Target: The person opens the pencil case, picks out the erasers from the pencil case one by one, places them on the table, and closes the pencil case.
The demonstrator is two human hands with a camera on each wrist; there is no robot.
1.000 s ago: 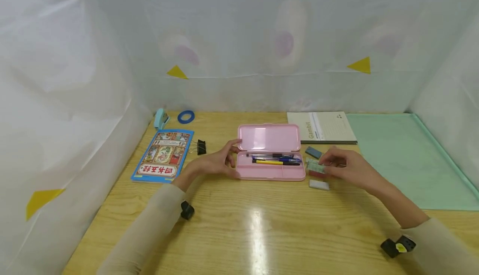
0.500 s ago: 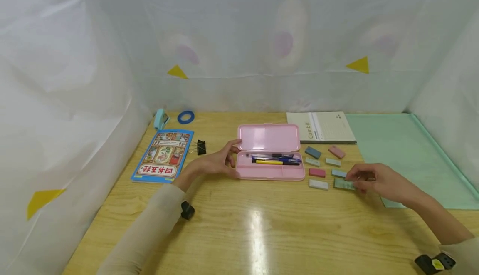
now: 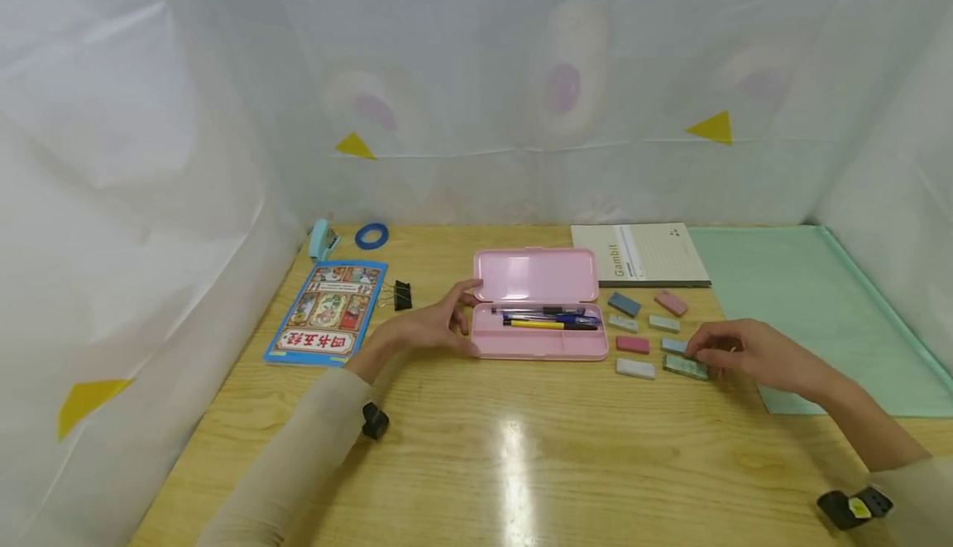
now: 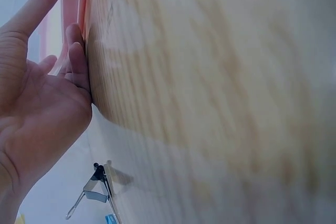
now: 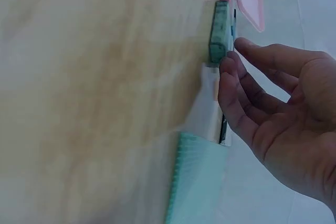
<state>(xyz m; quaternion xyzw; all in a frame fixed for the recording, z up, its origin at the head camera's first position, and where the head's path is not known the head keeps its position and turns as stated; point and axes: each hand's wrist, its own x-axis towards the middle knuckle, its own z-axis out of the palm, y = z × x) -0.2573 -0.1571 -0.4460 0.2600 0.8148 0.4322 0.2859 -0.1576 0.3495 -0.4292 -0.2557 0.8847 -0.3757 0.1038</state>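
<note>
An open pink pencil case (image 3: pixel 539 347) lies mid-table with several pens (image 3: pixel 551 323) in it. My left hand (image 3: pixel 428 325) rests against its left end, thumb at the front corner and a finger by the lid. My right hand (image 3: pixel 759 354) is at the right ends of a light blue eraser-like block (image 3: pixel 673 345) and a green marbled one (image 3: pixel 686 367). In the right wrist view, thumb and fingertips stand slightly apart behind the green block. Beside the case lie more such blocks: dark blue (image 3: pixel 624 304), pink (image 3: pixel 671 302), red (image 3: pixel 632 344), white (image 3: pixel 635 368) and two pale ones.
A blue-edged booklet (image 3: pixel 328 311), a black binder clip (image 3: pixel 402 295), a blue tape roll (image 3: pixel 371 236) and a light blue stapler (image 3: pixel 323 241) lie at the left. A notebook (image 3: pixel 640 255) and a green mat (image 3: pixel 811 315) occupy the back right. White sheeting surrounds the table.
My right hand has moved right from beside the pencil case, and the blocks bunched under it now lie spread in two columns. My left hand stays at the case.
</note>
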